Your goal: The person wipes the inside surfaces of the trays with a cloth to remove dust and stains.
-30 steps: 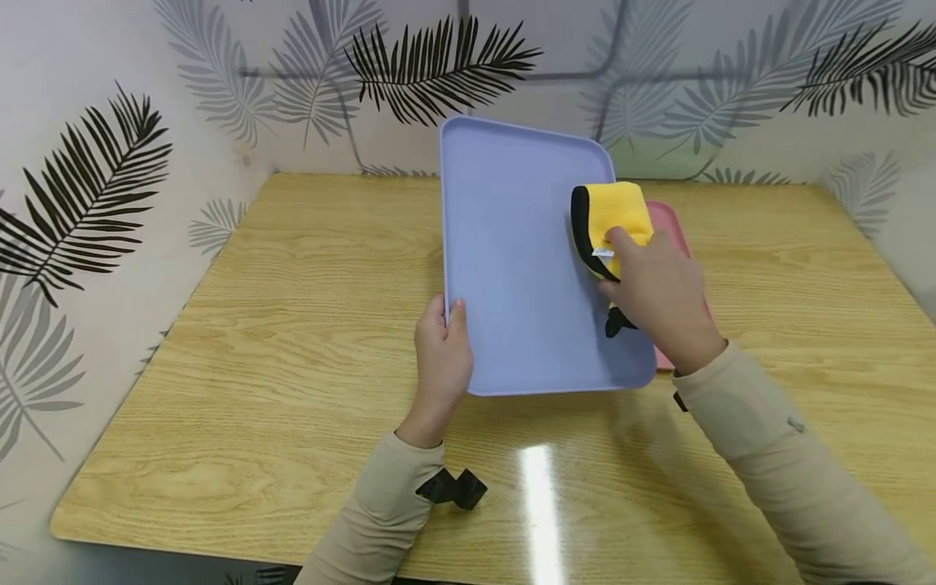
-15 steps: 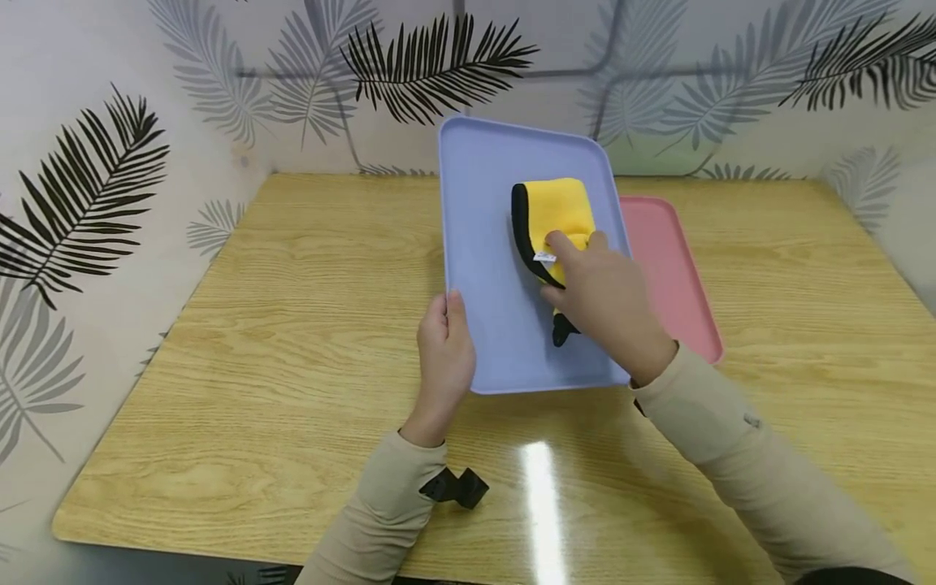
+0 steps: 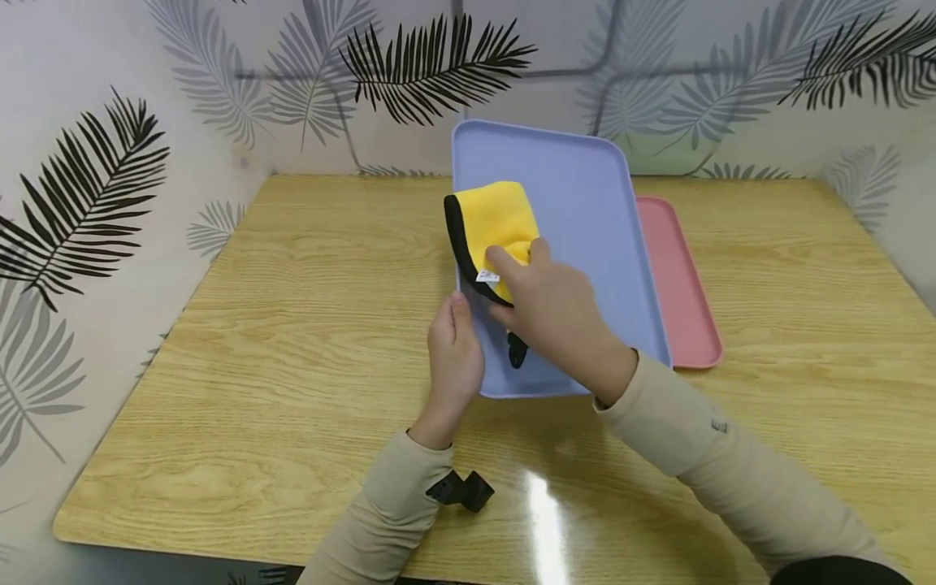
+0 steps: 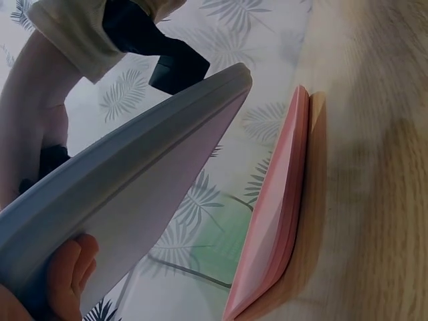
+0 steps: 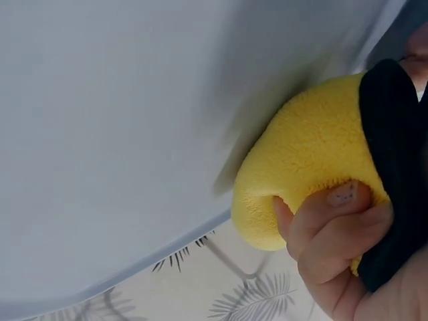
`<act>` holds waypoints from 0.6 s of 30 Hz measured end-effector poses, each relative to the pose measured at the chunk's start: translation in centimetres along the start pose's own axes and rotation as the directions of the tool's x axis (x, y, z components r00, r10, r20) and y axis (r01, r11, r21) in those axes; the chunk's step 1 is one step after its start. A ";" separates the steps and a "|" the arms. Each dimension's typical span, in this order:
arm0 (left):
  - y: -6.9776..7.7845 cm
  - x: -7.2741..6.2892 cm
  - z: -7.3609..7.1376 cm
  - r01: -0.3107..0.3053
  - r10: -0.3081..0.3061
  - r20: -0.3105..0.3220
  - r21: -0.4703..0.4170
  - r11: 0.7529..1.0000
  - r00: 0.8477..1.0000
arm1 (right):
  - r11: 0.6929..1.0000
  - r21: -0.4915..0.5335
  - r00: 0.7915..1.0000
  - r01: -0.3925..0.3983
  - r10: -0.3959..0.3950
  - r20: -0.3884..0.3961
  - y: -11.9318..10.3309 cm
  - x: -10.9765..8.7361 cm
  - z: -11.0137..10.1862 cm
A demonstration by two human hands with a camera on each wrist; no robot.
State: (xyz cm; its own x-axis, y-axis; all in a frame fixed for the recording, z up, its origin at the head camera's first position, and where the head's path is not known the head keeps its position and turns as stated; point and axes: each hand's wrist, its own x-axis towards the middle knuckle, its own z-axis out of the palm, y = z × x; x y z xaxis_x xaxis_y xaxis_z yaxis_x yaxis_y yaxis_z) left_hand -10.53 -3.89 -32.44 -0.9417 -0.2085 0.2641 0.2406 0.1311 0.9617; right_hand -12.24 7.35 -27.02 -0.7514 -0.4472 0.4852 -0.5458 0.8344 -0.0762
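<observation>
My left hand (image 3: 453, 357) grips the left edge of the blue tray (image 3: 585, 211), its long axis running away from me, and my right hand (image 3: 557, 313) clutches the yellow cloth (image 3: 496, 213) over that edge, just beyond the left.

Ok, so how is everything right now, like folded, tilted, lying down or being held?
Pale blue rectangular tray: tilted, held up off the wood-grained table
Fluffy yellow cloth with black edging: folded, held over the blue tray
Pink rectangular tray: lying on the table
Left hand: gripping the blue tray's edge
Right hand: gripping the yellow cloth
</observation>
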 end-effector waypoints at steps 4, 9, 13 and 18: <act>0.0 0.0 0.1 0.003 -0.003 -0.007 0.006 1.000 1.000 | 1.000 0.023 1.000 -0.018 0.018 0.006 0.3 -0.3 -0.1; 0.0 -0.1 0.2 -0.010 0.010 -0.016 0.014 1.000 1.000 | 0.997 0.021 0.996 -0.074 0.073 0.045 1.2 -0.8 -0.4; 0.0 -0.1 0.1 -0.014 0.015 -0.026 0.014 1.000 1.000 | 0.991 0.011 0.988 -0.132 0.131 0.086 2.4 -1.3 -0.6; 0.1 0.0 -0.2 -0.004 0.004 -0.042 0.010 1.000 0.999 | 0.978 -0.017 0.969 -0.207 0.208 0.132 4.7 -2.2 -0.8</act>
State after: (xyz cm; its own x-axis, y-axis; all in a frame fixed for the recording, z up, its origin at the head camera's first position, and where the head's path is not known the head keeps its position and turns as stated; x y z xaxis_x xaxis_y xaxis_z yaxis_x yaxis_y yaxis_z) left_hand -10.48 -4.09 -32.34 -0.9301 -0.2481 0.2707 0.2415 0.1419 0.9600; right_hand -12.90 12.52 -27.72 -0.8907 -0.3025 0.3394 -0.3717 0.9143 -0.1606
